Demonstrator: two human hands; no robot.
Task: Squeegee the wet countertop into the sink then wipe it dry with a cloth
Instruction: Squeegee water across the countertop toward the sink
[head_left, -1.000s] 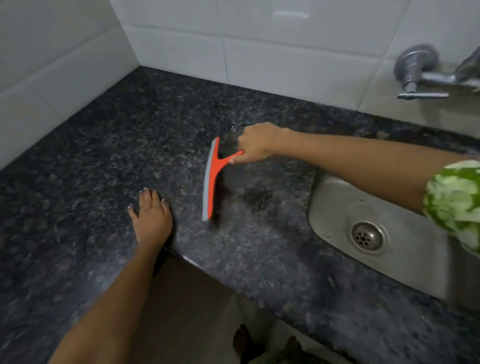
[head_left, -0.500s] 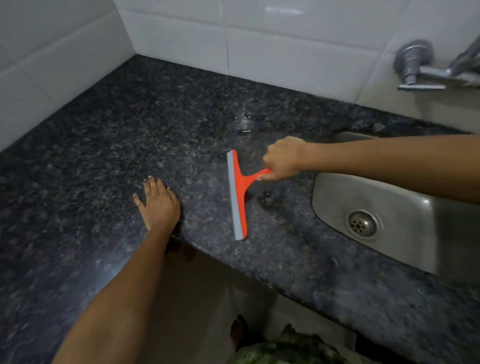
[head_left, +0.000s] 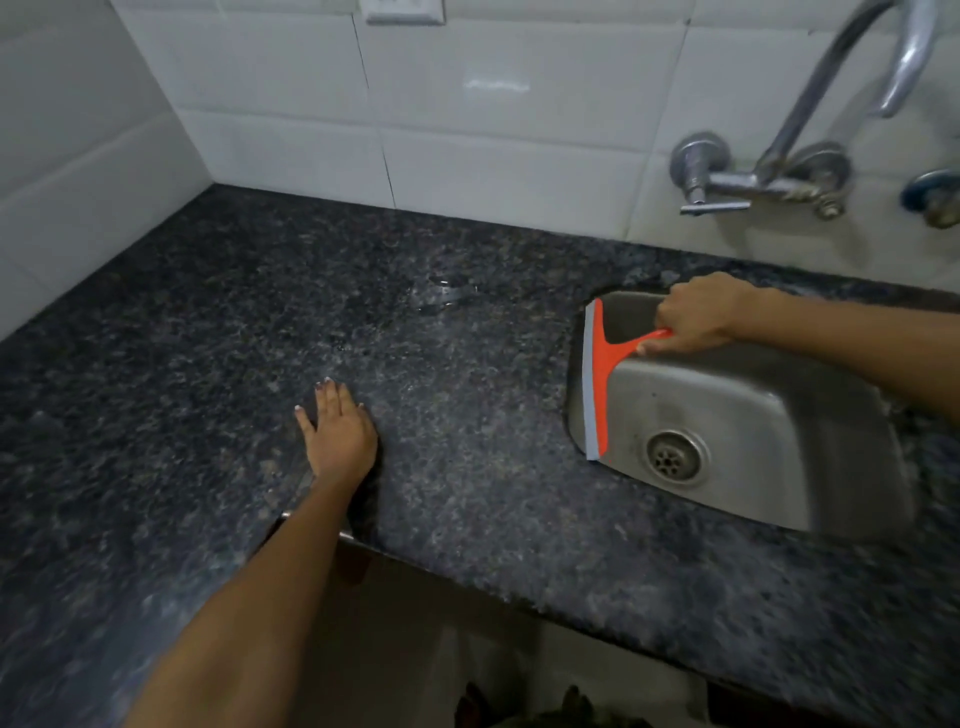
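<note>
A person's right hand (head_left: 696, 314) closes its grip around the orange handle of a squeegee (head_left: 597, 379), holding the tool at the left rim of a stainless steel sink (head_left: 753, 415) set into a dark speckled granite bench (head_left: 467, 493). The squeegee's grey blade runs lengthwise along the sink's left edge, to the left of and below the gripping hand, with the orange frame over the basin side. The handle angles up and to the right into the closed fingers. The round drain (head_left: 674, 457) sits in the basin floor below the grip, just beside the blade's near end.

The left hand (head_left: 337, 431) lies flat and empty on the bench, palm down and fingers spread slightly forward, well apart from the squeegee and far to the left of the right hand's grip. Its forearm reaches in from the bottom of the view across the bench's front edge.

A small pool of water (head_left: 441, 293) glistens on the stone to the left of the grip, nearer the white tiled wall (head_left: 493, 130). A chrome wall-mounted tap (head_left: 769, 176) with a curved spout stands above the grip, over the sink's far side. No part of the bench surface near the left hand can be judged wet or dry with certainty.
</note>
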